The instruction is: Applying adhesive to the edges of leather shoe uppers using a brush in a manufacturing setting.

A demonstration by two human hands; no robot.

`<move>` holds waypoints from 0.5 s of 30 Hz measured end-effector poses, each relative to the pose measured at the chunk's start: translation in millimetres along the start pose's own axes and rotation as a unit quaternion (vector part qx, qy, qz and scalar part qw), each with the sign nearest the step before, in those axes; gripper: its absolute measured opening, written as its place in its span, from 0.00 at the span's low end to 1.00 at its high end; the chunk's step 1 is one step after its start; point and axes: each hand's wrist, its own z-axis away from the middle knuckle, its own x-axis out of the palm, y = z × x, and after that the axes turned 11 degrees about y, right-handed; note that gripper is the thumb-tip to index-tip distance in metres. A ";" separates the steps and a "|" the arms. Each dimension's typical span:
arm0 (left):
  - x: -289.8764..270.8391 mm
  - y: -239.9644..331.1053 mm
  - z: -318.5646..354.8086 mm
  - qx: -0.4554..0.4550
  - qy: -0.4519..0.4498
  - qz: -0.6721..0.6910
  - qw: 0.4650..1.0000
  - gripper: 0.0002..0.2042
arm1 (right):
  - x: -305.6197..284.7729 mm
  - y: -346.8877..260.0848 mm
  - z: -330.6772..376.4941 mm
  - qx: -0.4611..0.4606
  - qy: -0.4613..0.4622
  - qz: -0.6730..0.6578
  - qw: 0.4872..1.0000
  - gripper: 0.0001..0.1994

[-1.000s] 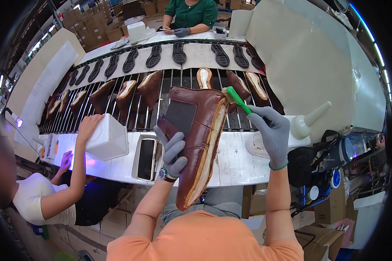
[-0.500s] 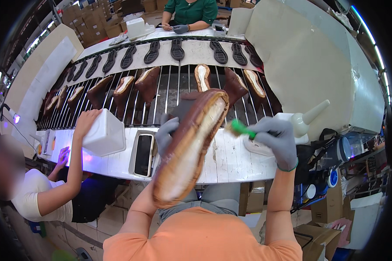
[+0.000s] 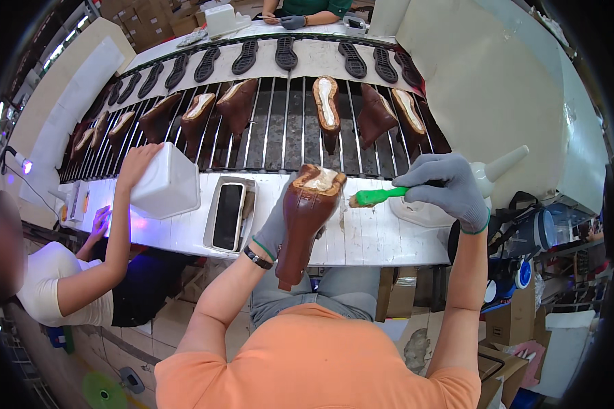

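Observation:
My gloved left hand (image 3: 274, 226) is closed on a brown leather boot (image 3: 308, 215) above the near edge of the white table. The boot is upside down, its shaft hanging toward me and its pale, tan-rimmed underside at the top. Part of the left hand is hidden behind the boot. My gloved right hand (image 3: 451, 185) pinches a small brush with a green handle (image 3: 387, 195). The brush's bristle end points left, a short gap away from the boot. Below the right hand sits a white dish (image 3: 423, 213), partly covered by it.
Upturned boots (image 3: 326, 109) rest on a metal-bar rack (image 3: 273, 129) beyond the table; black soles (image 3: 286, 53) line a shelf behind. A phone (image 3: 227, 216) lies in a tray beside a white box (image 3: 167, 183). One co-worker (image 3: 68, 290) sits left, another (image 3: 307, 10) opposite. A nozzle bottle (image 3: 488, 176) stands right.
My left hand has turned the boot from lying lengthwise, underside facing me, to a foreshortened pose with its shaft hanging down. My right hand with the brush has shifted slightly right and away from me.

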 end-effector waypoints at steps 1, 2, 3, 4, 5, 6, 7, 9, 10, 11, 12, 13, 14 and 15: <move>3.9 3.9 4.4 -0.003 -0.009 -0.045 0.999 0.16 | 0.3 -1.0 -2.7 -0.004 -0.014 0.011 1.000 0.12; 8.2 10.9 8.7 -0.044 -0.015 -0.011 0.999 0.15 | 0.9 -2.0 -5.1 -0.006 -0.028 0.020 0.999 0.12; 10.9 20.3 16.5 -0.112 -0.019 0.057 0.992 0.16 | 2.0 -3.0 -6.8 -0.011 -0.036 0.022 0.999 0.12; 14.6 30.9 21.9 -0.155 -0.019 0.089 0.984 0.15 | 3.1 -3.6 -8.5 -0.013 -0.044 0.022 0.999 0.12; 18.1 41.8 27.4 -0.164 -0.020 0.066 0.984 0.14 | 4.4 -4.0 -9.9 -0.013 -0.053 0.022 0.998 0.12; 21.7 52.0 32.4 -0.140 -0.016 0.046 0.989 0.14 | 6.1 -4.0 -10.9 -0.024 -0.059 0.024 0.998 0.12; 24.3 60.7 34.0 -0.122 -0.021 0.000 0.992 0.12 | 7.8 -3.8 -11.8 -0.034 -0.065 0.027 0.997 0.12; 30.6 70.1 33.5 0.007 -0.006 -0.037 0.999 0.07 | 10.9 -3.3 -11.8 -0.043 -0.066 0.028 0.997 0.12; 33.4 70.3 33.2 0.004 0.006 -0.072 0.997 0.05 | 12.3 -3.1 -11.2 -0.041 -0.061 0.026 0.997 0.12; 35.1 67.3 31.9 0.027 0.013 -0.084 0.996 0.04 | 13.3 -3.3 -10.5 -0.041 -0.056 0.025 0.997 0.13; 36.6 61.5 30.8 0.068 0.023 -0.084 0.994 0.04 | 13.8 -3.7 -9.9 -0.041 -0.054 0.027 0.997 0.13; 37.5 53.5 29.8 0.109 0.034 -0.086 0.990 0.04 | 14.3 -4.4 -9.0 -0.042 -0.052 0.029 0.997 0.13; 38.2 44.0 28.8 0.159 0.047 -0.079 0.983 0.05 | 14.9 -5.3 -8.7 -0.043 -0.051 0.032 0.997 0.13; 37.4 33.8 27.3 0.189 0.047 -0.055 0.979 0.06 | 15.1 -6.3 -8.5 -0.045 -0.050 0.041 0.997 0.13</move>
